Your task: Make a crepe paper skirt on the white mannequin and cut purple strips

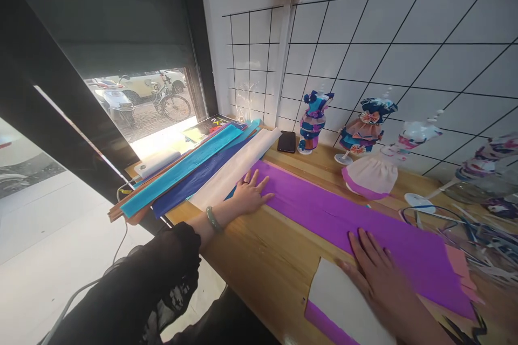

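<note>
A long strip of purple crepe paper (324,210) lies flat along the wooden table. My left hand (249,194) rests open near its far left end, fingers spread over the paper. Farther right, my right hand (376,264) lies open with its fingertips on the strip's near edge. Salmon-coloured paper (459,267) shows from under the strip's right end. Close to the right hand is a white piece with a purple border (340,296), partly covered by that hand and forearm.
Rolled blue paper (182,172) and cream paper (234,170) lie at the left. Along the wall stand small dressed mannequins (313,121) and a black phone (286,142). Thin ribbon scraps (481,237) and dark scissors (461,330), partly cut off, are at the right.
</note>
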Action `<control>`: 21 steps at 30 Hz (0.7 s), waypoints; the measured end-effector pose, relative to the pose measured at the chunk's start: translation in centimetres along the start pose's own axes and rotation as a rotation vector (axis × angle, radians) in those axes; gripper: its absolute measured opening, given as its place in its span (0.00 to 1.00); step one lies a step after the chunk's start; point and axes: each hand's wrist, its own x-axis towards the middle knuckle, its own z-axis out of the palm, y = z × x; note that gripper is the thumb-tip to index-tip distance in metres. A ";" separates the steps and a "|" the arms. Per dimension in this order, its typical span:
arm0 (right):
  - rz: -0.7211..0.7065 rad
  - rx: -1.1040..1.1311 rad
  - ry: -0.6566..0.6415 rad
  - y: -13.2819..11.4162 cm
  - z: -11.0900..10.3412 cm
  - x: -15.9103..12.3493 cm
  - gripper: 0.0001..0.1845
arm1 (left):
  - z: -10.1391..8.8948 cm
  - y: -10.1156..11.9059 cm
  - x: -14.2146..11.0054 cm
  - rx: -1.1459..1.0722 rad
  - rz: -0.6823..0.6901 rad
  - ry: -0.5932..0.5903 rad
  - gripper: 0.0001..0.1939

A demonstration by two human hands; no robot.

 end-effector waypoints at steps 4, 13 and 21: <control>0.015 -0.003 0.003 -0.2 -0.2 0.1 0.39 | -0.7 -1.3 0.1 0.036 -0.016 0.168 0.33; 0.005 -0.018 -0.001 -0.2 -0.3 0.2 0.38 | -2.9 -0.8 0.0 -0.253 0.515 0.093 0.15; -0.020 -0.027 0.013 0.0 -0.2 0.1 0.37 | -2.3 -2.2 -0.6 -0.269 0.410 0.112 0.23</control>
